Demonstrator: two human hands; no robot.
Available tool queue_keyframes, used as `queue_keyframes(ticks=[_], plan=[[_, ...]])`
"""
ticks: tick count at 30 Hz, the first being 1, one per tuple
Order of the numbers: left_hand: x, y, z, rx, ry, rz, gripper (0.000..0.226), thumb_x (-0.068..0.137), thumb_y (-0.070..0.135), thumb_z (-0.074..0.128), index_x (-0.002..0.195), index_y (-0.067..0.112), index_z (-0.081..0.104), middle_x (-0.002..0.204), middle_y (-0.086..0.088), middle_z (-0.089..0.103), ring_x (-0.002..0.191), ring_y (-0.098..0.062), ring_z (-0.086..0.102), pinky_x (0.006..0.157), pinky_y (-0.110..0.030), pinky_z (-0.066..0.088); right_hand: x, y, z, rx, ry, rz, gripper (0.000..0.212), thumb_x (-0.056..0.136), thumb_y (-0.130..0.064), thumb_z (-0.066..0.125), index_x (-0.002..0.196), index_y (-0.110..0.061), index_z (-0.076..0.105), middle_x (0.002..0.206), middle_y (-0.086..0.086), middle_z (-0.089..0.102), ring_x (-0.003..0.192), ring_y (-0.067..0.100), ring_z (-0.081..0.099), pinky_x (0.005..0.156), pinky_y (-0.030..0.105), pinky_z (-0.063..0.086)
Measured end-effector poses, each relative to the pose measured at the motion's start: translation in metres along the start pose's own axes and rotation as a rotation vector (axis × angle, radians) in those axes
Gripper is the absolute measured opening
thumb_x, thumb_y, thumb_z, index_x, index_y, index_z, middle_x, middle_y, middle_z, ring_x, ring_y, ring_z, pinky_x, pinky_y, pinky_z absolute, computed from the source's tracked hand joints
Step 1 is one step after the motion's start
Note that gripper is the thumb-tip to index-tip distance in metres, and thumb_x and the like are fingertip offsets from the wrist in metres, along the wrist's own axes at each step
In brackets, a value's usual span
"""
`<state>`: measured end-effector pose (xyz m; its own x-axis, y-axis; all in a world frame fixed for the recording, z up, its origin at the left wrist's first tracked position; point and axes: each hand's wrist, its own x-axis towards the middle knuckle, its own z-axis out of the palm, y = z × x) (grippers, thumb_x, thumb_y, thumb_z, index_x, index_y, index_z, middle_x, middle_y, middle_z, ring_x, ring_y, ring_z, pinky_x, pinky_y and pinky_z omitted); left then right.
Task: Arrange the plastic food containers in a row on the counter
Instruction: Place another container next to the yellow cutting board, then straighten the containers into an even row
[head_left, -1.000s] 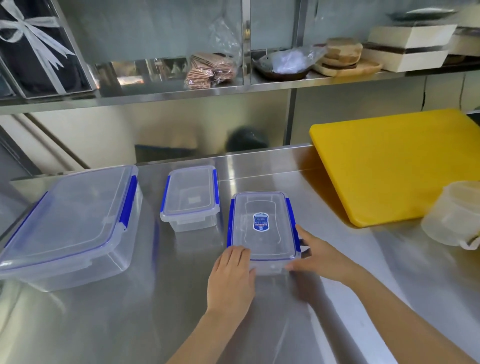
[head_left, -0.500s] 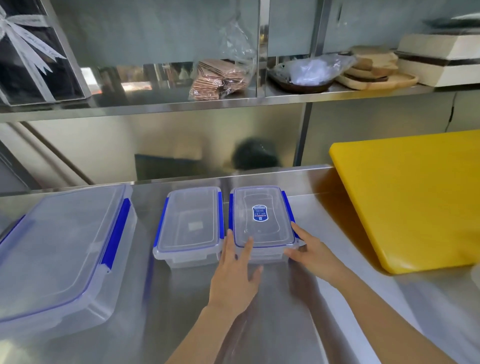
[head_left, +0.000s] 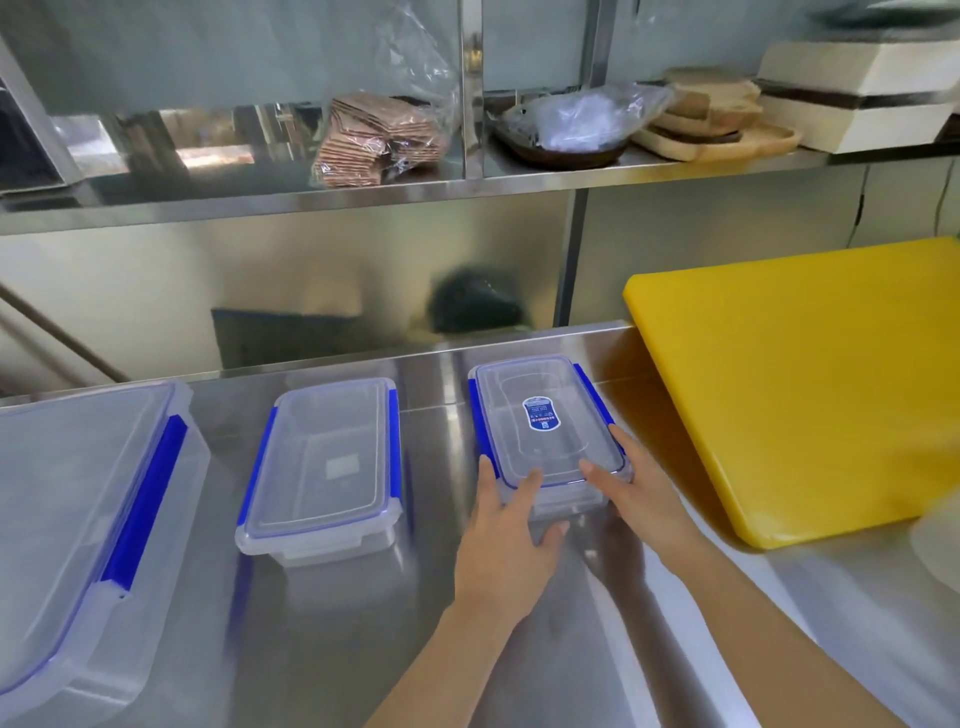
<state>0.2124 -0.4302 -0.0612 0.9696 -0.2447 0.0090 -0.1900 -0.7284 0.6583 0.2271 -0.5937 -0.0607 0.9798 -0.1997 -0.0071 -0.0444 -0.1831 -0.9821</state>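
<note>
- Plastic food containers, three of them, stand on the steel counter (head_left: 332, 649), each clear with a lid and blue side clips.
- The labelled container (head_left: 545, 434), with a blue sticker on its lid, is the rightmost of the three, set toward the far edge of the counter and just left of the yellow cutting board (head_left: 810, 379).
- The left hand (head_left: 501, 540) lies against its near left corner, fingers spread and extended, fingertips resting on the lid's near rim; it presses rather than wraps.
- The right hand (head_left: 636, 488) cups the near right corner, fingers curled loosely over the lid edge and thumb on the near side; together the two hands bracket the container's near end.
- The middle container (head_left: 324, 467) stands to the left, apart from the labelled one, with bare counter between them.
- The large container (head_left: 78, 530) stands at far left, partly cut off by the frame edge, apart from the middle one.
- Above the counter a steel shelf (head_left: 363, 195) carries a bagged stack of brown items (head_left: 374, 137), a dark dish under plastic wrap (head_left: 566, 135) and wooden boards (head_left: 717, 119).
</note>
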Motion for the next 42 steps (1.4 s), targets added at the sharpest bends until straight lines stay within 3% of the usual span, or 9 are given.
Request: queue_keyframes(ticks=[5, 11, 16, 20, 25, 28, 32, 36, 42], plan=[[0.009, 0.020, 0.019, 0.051, -0.058, 0.016, 0.064, 0.086, 0.050, 0.051, 0.141, 0.041, 0.020, 0.158, -0.001, -0.010, 0.139, -0.021, 0.027, 0.107, -0.034, 0.036, 0.006, -0.003, -0.030, 0.009, -0.002, 0.031, 0.032, 0.085, -0.016, 0.065, 0.101, -0.039, 0.051, 0.100, -0.018, 0.061, 0.082, -0.016, 0.062, 0.056, 0.006, 0.050], [0.018, 0.028, 0.026, 0.146, -0.154, 0.046, 0.069, 0.086, 0.052, 0.049, 0.142, 0.044, 0.010, 0.157, -0.001, -0.015, 0.140, -0.026, 0.026, 0.107, -0.038, 0.037, 0.005, 0.004, -0.046, -0.048, 0.041, 0.062, 0.028, 0.087, -0.021, 0.063, 0.098, -0.044, 0.051, 0.092, -0.032, 0.057, 0.074, -0.021, 0.060, 0.050, 0.003, 0.046], [0.017, 0.024, 0.013, 0.179, -0.220, 0.088, 0.073, 0.086, 0.055, 0.047, 0.143, 0.043, 0.003, 0.157, 0.002, -0.019, 0.145, -0.022, 0.008, 0.111, -0.038, 0.029, 0.002, -0.011, -0.046, -0.393, 0.098, 0.199, 0.055, 0.089, -0.036, 0.059, 0.137, -0.021, 0.037, 0.122, -0.002, 0.051, 0.112, 0.023, 0.054, 0.088, 0.030, 0.047], [0.003, 0.001, -0.041, 0.042, 0.196, 0.124, 0.059, 0.088, 0.047, 0.049, 0.141, 0.032, 0.029, 0.156, 0.002, 0.019, 0.142, -0.022, 0.018, 0.114, -0.033, 0.015, -0.005, -0.038, -0.026, -0.892, 0.376, 0.001, 0.057, 0.088, -0.035, 0.060, 0.134, -0.008, 0.042, 0.132, 0.019, 0.051, 0.118, 0.038, 0.048, 0.097, 0.049, 0.038], [-0.008, -0.094, -0.120, -0.038, 0.671, -0.232, 0.043, 0.088, 0.033, 0.054, 0.124, 0.010, 0.046, 0.126, -0.016, 0.054, 0.114, -0.035, 0.049, 0.097, -0.051, 0.042, -0.016, -0.062, 0.059, -0.512, 0.154, -0.112, 0.046, 0.087, -0.033, 0.062, 0.127, -0.016, 0.049, 0.128, 0.004, 0.057, 0.107, 0.016, 0.054, 0.089, 0.030, 0.047], [-0.011, -0.144, -0.139, -0.210, 0.512, -0.483, 0.060, 0.089, 0.037, 0.053, 0.140, 0.019, 0.029, 0.145, -0.011, 0.039, 0.129, -0.032, 0.040, 0.104, -0.052, 0.036, -0.018, -0.063, 0.119, -0.346, -0.123, -0.029, 0.060, 0.086, -0.040, 0.061, 0.138, -0.020, 0.039, 0.141, 0.000, 0.046, 0.121, 0.015, 0.049, 0.097, 0.030, 0.043], [-0.008, -0.172, -0.138, -0.620, 0.254, -0.492, 0.069, 0.088, 0.040, 0.054, 0.144, 0.030, 0.016, 0.144, -0.002, 0.040, 0.123, -0.023, 0.047, 0.102, -0.041, 0.040, -0.019, -0.062, 0.173, -0.239, -0.329, 0.023, 0.064, 0.087, -0.040, 0.059, 0.143, -0.028, 0.030, 0.144, 0.001, 0.044, 0.125, 0.018, 0.048, 0.107, 0.037, 0.039], [-0.011, -0.165, -0.129, -0.668, 0.241, -0.381, 0.049, 0.089, 0.037, 0.054, 0.133, 0.034, 0.034, 0.115, 0.014, 0.057, 0.102, -0.003, 0.057, 0.065, -0.011, 0.046, -0.019, -0.054, 0.189, -0.311, -0.357, 0.043, 0.072, 0.089, -0.040, 0.055, 0.148, -0.027, 0.017, 0.146, 0.006, 0.034, 0.120, 0.019, 0.051, 0.105, 0.040, 0.041], [-0.009, -0.130, -0.108, -0.730, 0.230, -0.292, 0.038, 0.093, 0.028, 0.051, 0.125, 0.038, 0.034, 0.116, 0.017, 0.054, 0.104, 0.001, 0.054, 0.071, -0.013, 0.044, -0.010, -0.043, 0.163, -0.249, -0.269, 0.044, 0.060, 0.088, -0.035, 0.058, 0.142, -0.031, 0.031, 0.133, 0.005, 0.050, 0.113, 0.017, 0.054, 0.098, 0.039, 0.048]])
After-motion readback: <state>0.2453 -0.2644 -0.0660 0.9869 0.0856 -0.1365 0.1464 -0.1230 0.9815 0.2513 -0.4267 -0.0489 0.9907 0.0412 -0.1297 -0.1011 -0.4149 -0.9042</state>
